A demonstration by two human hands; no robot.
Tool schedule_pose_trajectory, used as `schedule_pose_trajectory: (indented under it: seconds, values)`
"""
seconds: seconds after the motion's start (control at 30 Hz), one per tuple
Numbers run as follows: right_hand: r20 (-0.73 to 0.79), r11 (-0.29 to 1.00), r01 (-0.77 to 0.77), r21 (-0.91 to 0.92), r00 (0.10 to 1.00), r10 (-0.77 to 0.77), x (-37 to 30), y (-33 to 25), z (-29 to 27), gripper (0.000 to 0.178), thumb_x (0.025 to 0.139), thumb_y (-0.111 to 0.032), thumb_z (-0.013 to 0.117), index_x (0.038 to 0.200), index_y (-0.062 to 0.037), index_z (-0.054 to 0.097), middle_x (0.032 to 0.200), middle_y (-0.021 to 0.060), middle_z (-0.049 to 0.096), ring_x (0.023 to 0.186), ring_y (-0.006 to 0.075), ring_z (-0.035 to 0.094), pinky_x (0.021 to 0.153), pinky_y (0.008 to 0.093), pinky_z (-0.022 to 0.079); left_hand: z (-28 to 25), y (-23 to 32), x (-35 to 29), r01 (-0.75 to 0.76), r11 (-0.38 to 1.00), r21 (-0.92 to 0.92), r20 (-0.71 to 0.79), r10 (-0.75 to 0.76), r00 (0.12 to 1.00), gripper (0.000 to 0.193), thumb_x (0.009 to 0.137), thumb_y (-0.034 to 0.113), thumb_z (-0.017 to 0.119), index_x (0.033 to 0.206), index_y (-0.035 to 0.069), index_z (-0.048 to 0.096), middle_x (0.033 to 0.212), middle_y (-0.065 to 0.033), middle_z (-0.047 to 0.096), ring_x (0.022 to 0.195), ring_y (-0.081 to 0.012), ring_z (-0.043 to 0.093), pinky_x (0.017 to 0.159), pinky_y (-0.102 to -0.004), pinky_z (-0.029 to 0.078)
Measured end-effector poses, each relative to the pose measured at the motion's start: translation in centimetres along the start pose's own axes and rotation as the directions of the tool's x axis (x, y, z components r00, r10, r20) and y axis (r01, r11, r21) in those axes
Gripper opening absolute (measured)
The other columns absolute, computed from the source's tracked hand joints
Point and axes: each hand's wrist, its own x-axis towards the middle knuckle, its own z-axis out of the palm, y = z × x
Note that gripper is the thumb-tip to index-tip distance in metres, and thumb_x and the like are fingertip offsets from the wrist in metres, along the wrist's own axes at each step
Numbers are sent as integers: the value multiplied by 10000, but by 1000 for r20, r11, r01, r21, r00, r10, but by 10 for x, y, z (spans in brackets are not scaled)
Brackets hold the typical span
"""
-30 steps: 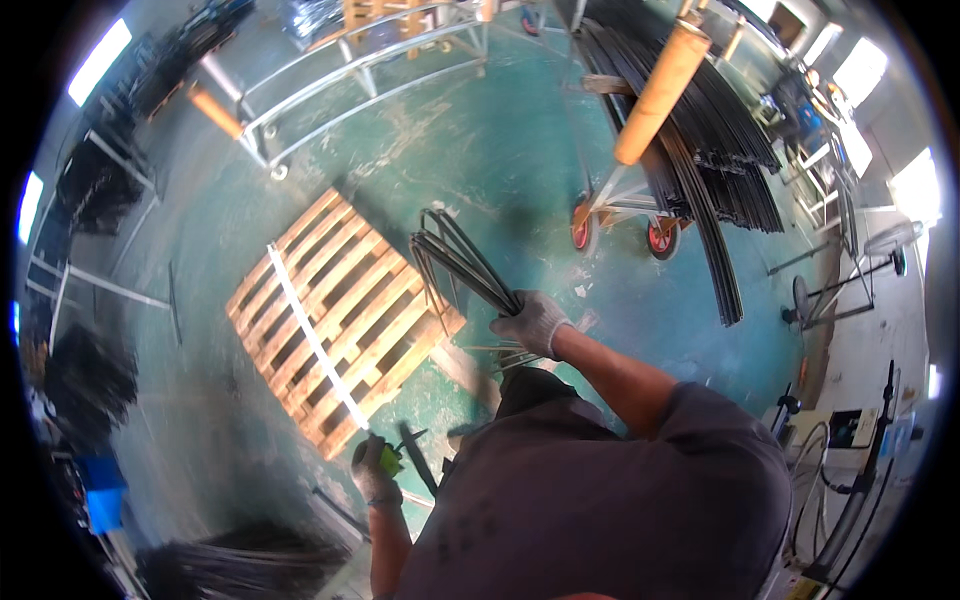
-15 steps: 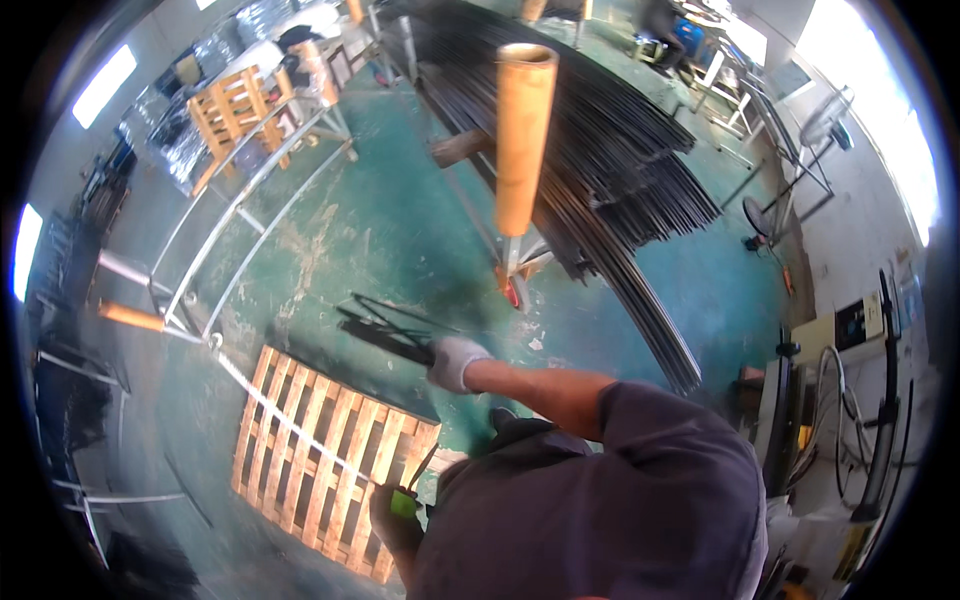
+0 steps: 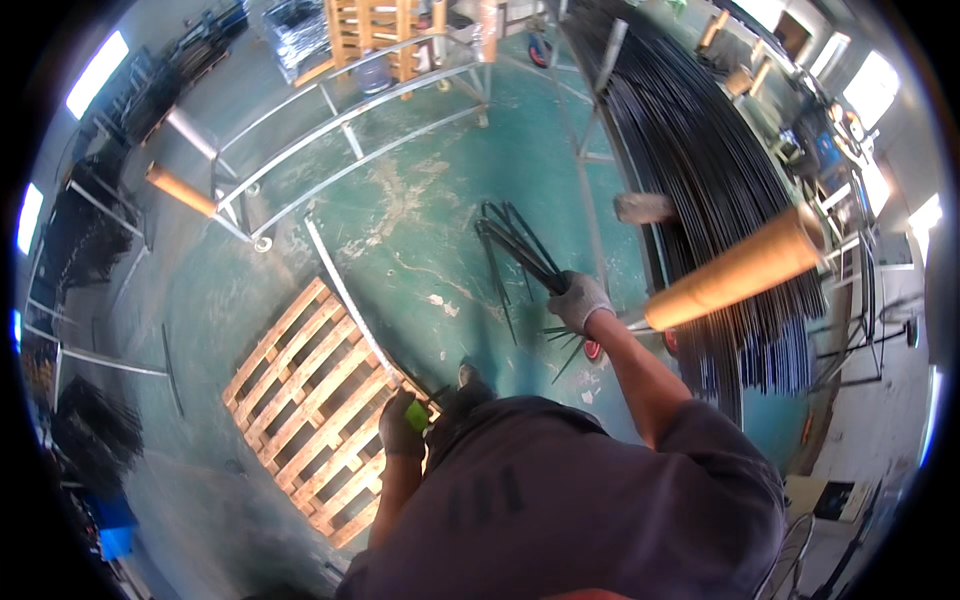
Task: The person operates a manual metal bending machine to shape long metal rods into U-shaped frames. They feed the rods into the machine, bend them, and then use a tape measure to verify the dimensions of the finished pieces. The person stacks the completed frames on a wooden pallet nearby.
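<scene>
My left hand (image 3: pixel 402 425), in a dark glove, is closed round a green tape measure (image 3: pixel 417 416). Its long pale blade (image 3: pixel 347 295) stretches out past the far edge of the wooden pallet (image 3: pixel 312 405). Held out to the right, my light-gloved right hand (image 3: pixel 580 302) grips a bundle of thin black rods (image 3: pixel 522 247). Some rods fan apart and look bent at their far ends, over the green floor. Other thin ends stick out below the fist.
At right, long black bars (image 3: pixel 700 170) lie stacked on a metal rack, beside an upright cardboard-coloured tube (image 3: pixel 740 268). A wheeled metal frame (image 3: pixel 350 130) stands ahead on the left. More dark stock (image 3: pixel 95 425) is piled at far left.
The view has turned to the right. My right hand has swung outward to the right with the rods, toward the rack. My left hand still holds the tape measure, its blade out.
</scene>
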Motion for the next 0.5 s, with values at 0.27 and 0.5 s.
schedule_pose_trajectory:
  seconds: [0.27, 0.5]
  values:
    - [-3, 982, 84, -167, 996, -86, 145, -84, -35, 327, 867, -274, 750, 1143, -100, 766, 1062, 253, 784, 1074, 468, 743, 922, 534, 590, 49, 126, 116, -83, 993, 90, -19, 85, 996, 280, 1033, 289, 759, 1052, 9, 754, 890, -75, 725, 737, -200, 702, 608, -343, 548]
    - [136, 956, 213, -204, 973, -188, 302, -160, -37, 334, 859, -269, 736, 1143, -96, 767, 1075, 237, 787, 1075, 460, 741, 930, 530, 585, 57, 173, 215, -58, 996, -62, -199, 45, 979, 273, 1052, 290, 679, 1153, 37, 682, 869, -121, 710, 730, -277, 725, 600, -406, 565]
